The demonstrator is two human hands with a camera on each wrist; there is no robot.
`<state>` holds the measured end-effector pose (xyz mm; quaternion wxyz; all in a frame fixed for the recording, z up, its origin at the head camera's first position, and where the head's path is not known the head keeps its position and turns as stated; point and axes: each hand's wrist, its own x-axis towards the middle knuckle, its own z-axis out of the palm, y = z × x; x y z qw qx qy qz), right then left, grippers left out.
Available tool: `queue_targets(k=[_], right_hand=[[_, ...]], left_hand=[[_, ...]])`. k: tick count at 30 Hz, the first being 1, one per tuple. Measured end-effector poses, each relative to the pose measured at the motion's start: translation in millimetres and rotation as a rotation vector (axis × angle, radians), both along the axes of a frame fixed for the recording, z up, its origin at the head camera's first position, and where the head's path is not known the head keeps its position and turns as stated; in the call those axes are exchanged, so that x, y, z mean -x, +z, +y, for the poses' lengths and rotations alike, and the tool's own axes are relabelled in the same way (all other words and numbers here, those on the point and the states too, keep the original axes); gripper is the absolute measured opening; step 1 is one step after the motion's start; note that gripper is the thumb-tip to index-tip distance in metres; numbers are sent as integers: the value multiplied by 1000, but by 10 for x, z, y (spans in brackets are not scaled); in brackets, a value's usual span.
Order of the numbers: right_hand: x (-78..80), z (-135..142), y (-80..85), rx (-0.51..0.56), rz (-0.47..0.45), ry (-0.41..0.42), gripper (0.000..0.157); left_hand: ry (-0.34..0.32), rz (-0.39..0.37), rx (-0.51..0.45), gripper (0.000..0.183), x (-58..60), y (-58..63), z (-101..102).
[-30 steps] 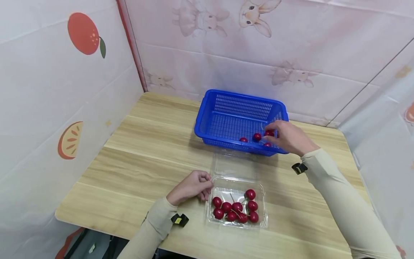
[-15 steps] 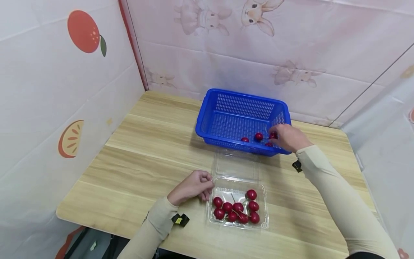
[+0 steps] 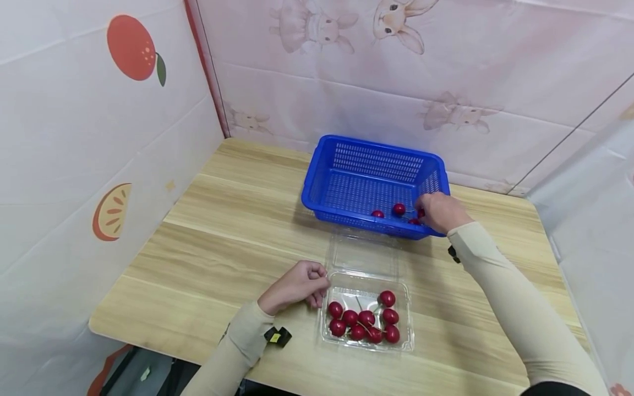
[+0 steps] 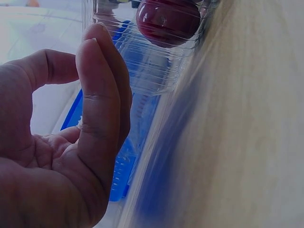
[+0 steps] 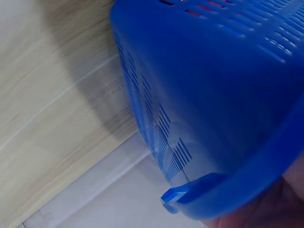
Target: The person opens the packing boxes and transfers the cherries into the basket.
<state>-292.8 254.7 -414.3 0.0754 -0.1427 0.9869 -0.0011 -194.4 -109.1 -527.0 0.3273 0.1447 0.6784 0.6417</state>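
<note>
My right hand (image 3: 441, 212) reaches down into the right front corner of the blue basket (image 3: 346, 213). Its thumb and fingers close around a red cherry (image 3: 421, 213). Other cherries lie beside it, one (image 3: 398, 209) to the left. In the right wrist view the basket wall (image 5: 199, 95) hides most of this hand. My left hand (image 3: 299, 284) rests at the left edge of the clear plastic box (image 3: 366, 347), fingers bent and their tips by its wall. Whether they pinch the rim is unclear. Several cherries (image 3: 366, 318) lie in the box.
The box's clear lid (image 3: 365, 254) lies folded back flat, between the box and the basket. All stands on a wood-grain table (image 3: 213, 264). Printed cloth walls (image 3: 307, 104) rise behind the basket and at both sides.
My right hand has lowered deeper into the basket's right corner, its fingers drawing together at a cherry. My left hand and the box stay in place; the head view shifts slightly.
</note>
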Motion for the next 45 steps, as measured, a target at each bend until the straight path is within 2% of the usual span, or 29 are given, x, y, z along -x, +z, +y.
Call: queue_targets(k=[5,10,15,22,25,28,31,35,40,45], right_hand=[[-9,0,-18,-6,-4,-21,3],[-12,15,-38,19,-6,-31,16],[-72,33,-11,56,70,7,22],[-430,-82,99,168,254,51,16],[-620,-221,178,223,293,91,15],[-821,-365,217,252,283,134,13],[-1005,-488,217,256,237,173,11],[-1200,-617,171,259,205,224,8],[-1364,-702,118,265,160,258,8],[-1470,-732,72,255,108,239,12]], left_hand=[[1,-5,0,8,-14,-5,7],[1,-7,4,8,-20,-23,7],[3,0,-2,9,-8,-18,-2],[-9,8,10,11,22,-23,-4],[-5,11,11,12,43,-23,-8],[-12,8,12,15,48,-27,-6],[-20,4,7,16,43,-35,-4],[-18,-7,-1,12,31,-38,-5],[-12,-17,-1,9,14,-24,-7],[-10,-1,-4,9,13,-6,2]])
